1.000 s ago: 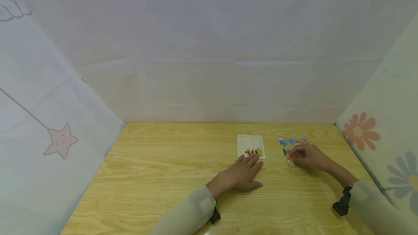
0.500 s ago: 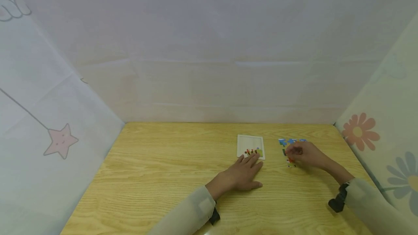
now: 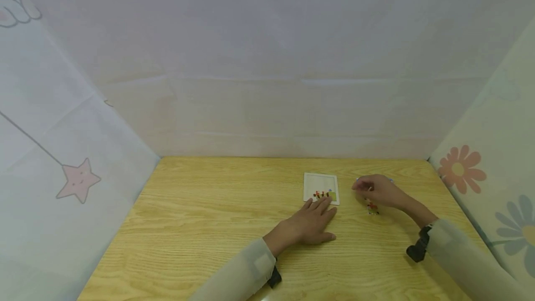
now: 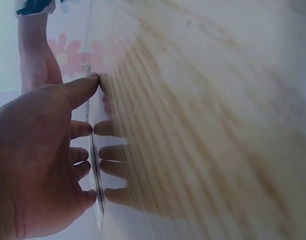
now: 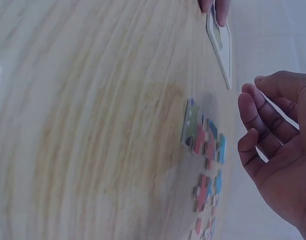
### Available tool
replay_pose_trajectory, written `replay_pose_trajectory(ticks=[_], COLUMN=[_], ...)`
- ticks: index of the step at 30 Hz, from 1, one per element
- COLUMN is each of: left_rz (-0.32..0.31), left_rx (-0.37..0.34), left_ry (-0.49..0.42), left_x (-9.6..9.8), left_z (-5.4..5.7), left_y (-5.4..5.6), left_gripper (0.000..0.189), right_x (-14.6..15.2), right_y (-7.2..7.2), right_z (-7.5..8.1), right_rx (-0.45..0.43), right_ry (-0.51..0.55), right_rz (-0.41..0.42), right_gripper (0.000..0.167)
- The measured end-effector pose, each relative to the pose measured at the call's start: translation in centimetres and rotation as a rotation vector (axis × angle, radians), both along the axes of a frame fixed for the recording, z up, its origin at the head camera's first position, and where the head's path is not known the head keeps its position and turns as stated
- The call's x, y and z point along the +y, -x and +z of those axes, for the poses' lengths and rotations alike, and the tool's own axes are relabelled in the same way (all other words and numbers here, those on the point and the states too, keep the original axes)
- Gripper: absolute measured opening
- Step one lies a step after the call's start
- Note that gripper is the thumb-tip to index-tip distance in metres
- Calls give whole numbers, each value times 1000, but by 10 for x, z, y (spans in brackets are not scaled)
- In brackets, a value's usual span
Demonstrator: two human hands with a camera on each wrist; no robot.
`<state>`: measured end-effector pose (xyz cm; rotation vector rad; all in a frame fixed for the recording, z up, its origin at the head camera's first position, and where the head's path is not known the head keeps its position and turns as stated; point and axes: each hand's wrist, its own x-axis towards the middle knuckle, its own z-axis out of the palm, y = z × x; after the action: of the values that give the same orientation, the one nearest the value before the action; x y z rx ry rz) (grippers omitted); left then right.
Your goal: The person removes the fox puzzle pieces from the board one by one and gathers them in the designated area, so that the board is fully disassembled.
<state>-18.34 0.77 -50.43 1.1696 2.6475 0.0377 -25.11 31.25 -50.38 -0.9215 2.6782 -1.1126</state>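
My left hand [image 3: 311, 224] lies palm down, fingers spread, with its fingertips on the near edge of a small square puzzle tray [image 3: 319, 181]. Red, black and green puzzle pieces [image 3: 323, 194] fill part of the tray's near side. To the right, my right hand [image 3: 380, 192] hovers over loose jigsaw pieces [image 3: 372, 208], covering most of them in the head view. Its fingers are loosely bent, the thumb close to the index finger; the right wrist view shows nothing held there. In that view the loose pieces [image 5: 202, 192] lie on the table below the hand.
A wood-grain table [image 3: 200, 226] stretches widely to the left of the tray. Pale cloth walls enclose it at the back [image 3: 251, 106] and both sides, with a star [image 3: 78, 181] on the left and flowers [image 3: 461, 168] on the right.
My right hand has moved left and slightly away from me over the loose pieces, uncovering the near ones and hiding more of the far ones. The left hand and tray have barely moved.
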Motion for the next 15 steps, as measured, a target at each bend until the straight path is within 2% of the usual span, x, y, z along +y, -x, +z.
replay_pose_trajectory(ticks=[7,15], left_rz=[-22,-41], left_rx=[32,39], left_ry=[8,7], left_x=[2,7], left_z=[1,1], left_y=[0,-3], left_gripper=[77,75], right_x=[-15,-33], right_y=[13,28], right_z=[2,6], right_rx=[-36,-74], right_ry=[-1,-8], right_rz=[-8,34], right_gripper=[16,20])
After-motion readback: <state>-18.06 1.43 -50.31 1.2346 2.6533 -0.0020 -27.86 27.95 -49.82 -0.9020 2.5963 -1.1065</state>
